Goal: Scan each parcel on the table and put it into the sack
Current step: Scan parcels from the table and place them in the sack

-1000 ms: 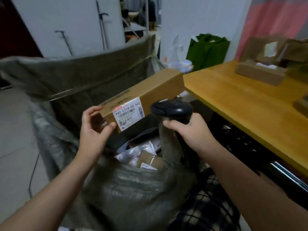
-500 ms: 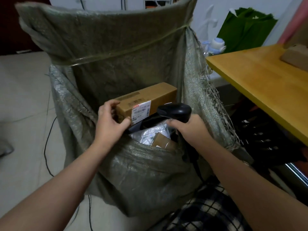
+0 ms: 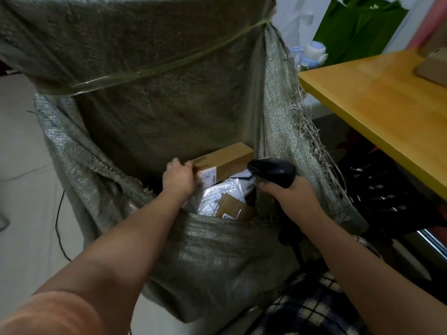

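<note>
Sack (image 3: 145, 105) of grey-green woven cloth fills most of our view, its mouth open toward us and a tape band across its far wall. Right of it we see the yellow table (image 3: 377, 105), with a brown carton (image 3: 433, 68) at its far right edge. Behind the table stands a green bag (image 3: 358, 25). Inside the sack, at the far side, is the long box (image 3: 227, 158), above the other parcels; we cannot tell if it rests on them. Our left hand (image 3: 179, 180) grips its label end, fingers curled around the corner. Our right hand (image 3: 290, 197) is clamped on the black scanner (image 3: 273, 172), whose head is just beside the right end of the box. Nearer to us lie a white pouch (image 3: 217, 194) and a small brown parcel (image 3: 234, 209), touching each other.
</note>
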A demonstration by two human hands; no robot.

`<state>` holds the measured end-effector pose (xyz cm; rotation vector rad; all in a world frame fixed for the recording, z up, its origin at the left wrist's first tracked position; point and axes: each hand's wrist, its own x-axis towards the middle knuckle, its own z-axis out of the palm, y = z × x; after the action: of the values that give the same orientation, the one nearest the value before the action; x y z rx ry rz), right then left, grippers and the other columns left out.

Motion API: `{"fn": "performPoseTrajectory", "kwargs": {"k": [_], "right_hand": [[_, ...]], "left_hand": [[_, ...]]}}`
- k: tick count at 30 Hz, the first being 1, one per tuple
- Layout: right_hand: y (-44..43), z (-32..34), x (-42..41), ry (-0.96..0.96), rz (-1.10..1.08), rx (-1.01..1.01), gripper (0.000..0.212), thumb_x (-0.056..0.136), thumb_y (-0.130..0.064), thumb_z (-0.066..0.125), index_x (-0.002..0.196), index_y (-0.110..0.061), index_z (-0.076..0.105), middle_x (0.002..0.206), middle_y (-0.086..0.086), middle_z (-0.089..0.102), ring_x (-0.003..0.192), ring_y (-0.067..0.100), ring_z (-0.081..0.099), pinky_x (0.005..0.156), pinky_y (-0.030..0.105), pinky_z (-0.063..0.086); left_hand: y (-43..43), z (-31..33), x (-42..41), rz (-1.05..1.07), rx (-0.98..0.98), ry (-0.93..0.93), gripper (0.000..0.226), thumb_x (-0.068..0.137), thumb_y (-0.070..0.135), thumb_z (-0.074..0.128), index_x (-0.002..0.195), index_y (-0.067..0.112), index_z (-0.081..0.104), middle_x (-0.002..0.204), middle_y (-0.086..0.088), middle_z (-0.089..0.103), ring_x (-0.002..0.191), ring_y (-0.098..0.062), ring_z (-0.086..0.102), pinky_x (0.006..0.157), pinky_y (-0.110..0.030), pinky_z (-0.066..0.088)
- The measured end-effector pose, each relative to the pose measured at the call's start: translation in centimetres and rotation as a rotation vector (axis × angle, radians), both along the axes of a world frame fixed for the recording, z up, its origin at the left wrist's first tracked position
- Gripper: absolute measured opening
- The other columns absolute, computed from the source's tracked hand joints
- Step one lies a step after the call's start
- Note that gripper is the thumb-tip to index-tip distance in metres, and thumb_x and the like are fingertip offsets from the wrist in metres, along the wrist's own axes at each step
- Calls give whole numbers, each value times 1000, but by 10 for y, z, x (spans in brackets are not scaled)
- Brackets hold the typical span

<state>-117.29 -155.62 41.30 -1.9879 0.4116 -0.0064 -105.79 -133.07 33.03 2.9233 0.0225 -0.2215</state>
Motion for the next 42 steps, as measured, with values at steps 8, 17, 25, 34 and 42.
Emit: {"fn": "performPoseTrajectory", "kwargs": {"k": [8, 17, 25, 34, 42], "right_hand": [[-26, 30, -35, -84, -144, 63, 18, 80, -24, 76, 76, -10, 66, 71, 7, 63, 72, 22, 61, 64, 33, 44], [-135, 95, -157, -320, -465, -44, 13, 81, -20, 74, 75, -14, 64, 62, -2, 53, 58, 10, 49, 54, 24, 37], [-222, 124, -263, -369, -822, -54, 9, 81, -26, 73, 81, -28, 65, 81, 1, 64, 87, 26, 62, 80, 41, 47], [-271, 145, -274, -356, -965, 266, 11, 82, -24, 72, 87, -18, 63, 73, 5, 60, 70, 21, 60, 67, 34, 47], [-302, 149, -259, -222, -927, 541, 26, 80, -23, 73, 101, -9, 65, 78, 8, 62, 64, 18, 58, 61, 30, 52]], "left_hand": [[-83, 78, -43, -312, -283, -359, 38, 90, 27, 58, 126, 14, 56, 124, -11, 50, 114, -31, 44, 97, -40, 38], [-235, 149, -121, -742, -590, -390, 33, 92, 27, 59, 123, 15, 58, 120, -6, 51, 117, -26, 44, 98, -31, 33], [-373, 170, -195, -1048, -626, -281, 37, 95, 32, 55, 129, 18, 51, 130, -4, 43, 122, -24, 39, 98, -36, 39], [-507, 206, -173, -1056, -441, -389, 63, 98, 51, 38, 150, 20, 25, 159, -12, 10, 146, -31, 10, 118, -44, 13], [-539, 213, -125, -963, -509, -113, 66, 92, 55, 48, 149, 26, 32, 155, -15, 23, 142, -33, 19, 114, -43, 18]]}}
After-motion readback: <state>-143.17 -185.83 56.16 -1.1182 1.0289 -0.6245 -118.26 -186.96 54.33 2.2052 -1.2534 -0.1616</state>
